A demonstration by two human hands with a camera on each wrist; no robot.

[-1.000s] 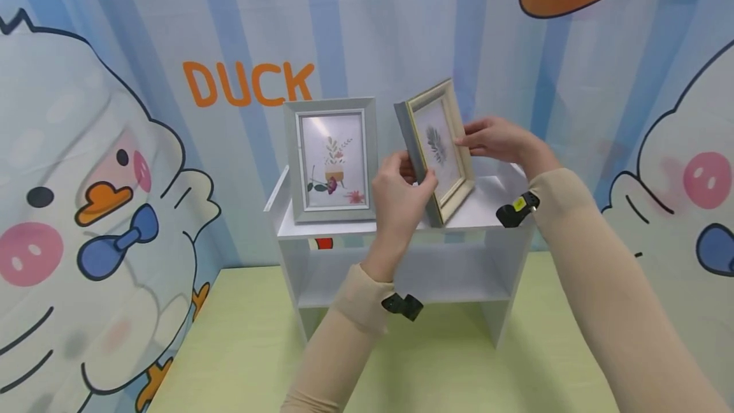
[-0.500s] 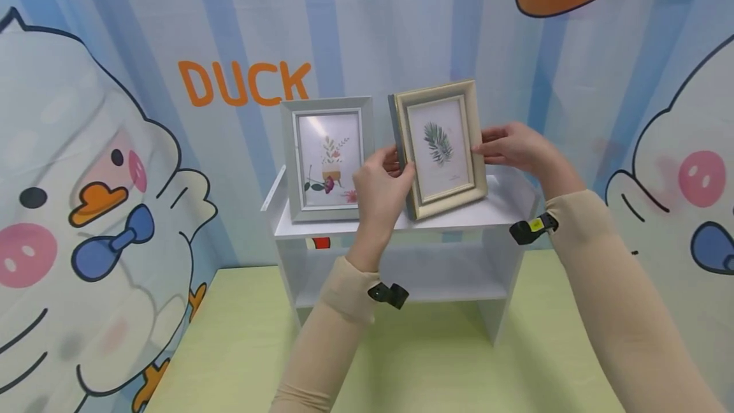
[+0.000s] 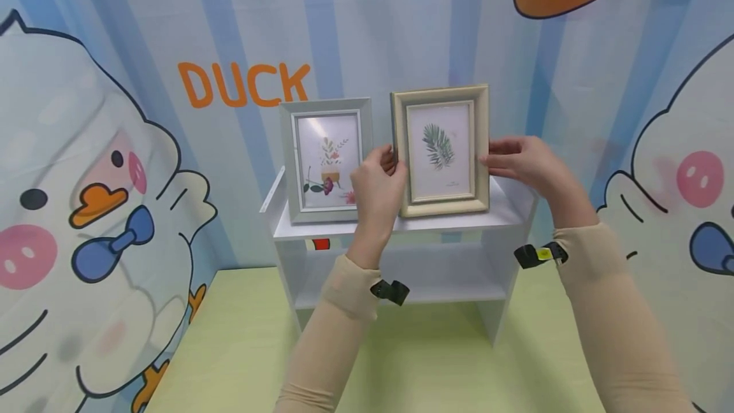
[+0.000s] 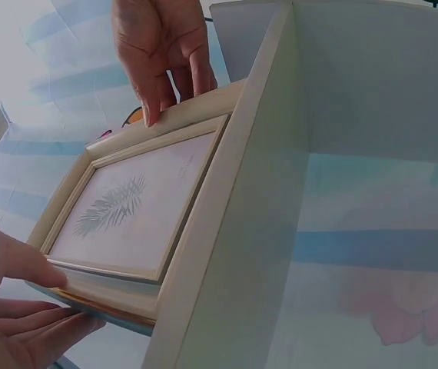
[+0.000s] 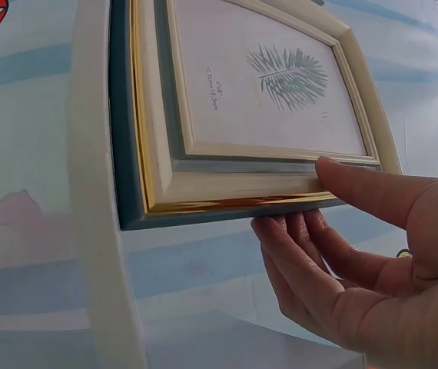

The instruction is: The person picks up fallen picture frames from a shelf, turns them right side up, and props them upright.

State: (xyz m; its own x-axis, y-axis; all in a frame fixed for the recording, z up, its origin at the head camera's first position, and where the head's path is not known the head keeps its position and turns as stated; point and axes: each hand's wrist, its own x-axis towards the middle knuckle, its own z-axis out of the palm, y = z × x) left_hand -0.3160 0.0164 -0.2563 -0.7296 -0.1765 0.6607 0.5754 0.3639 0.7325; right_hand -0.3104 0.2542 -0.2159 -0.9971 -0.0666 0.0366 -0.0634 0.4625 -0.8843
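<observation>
A cream picture frame (image 3: 441, 208) with a green leaf print stands nearly upright on the top of a small white shelf. Its left edge is pinched by my left hand (image 3: 378, 193), thumb in front and fingers toward the back. My right hand (image 3: 527, 161) grips the opposite edge; in the right wrist view the thumb (image 5: 373, 188) lies on the frame's front and the fingertips (image 5: 280, 227) meet its side. Just left stands a pale grey picture frame (image 3: 325, 215) with a plant print, its lower right partly hidden by my left hand.
The white shelf (image 3: 401, 273) has a lower board and raised side walls, and stands on a light green table (image 3: 241, 336). Behind it hangs a blue-striped curtain (image 3: 395, 18) with duck drawings and the word DUCK.
The cream frame has turned from an angled, tilted pose to face forward and stand straighter on the shelf. My right hand has moved right and slightly down with its edge.
</observation>
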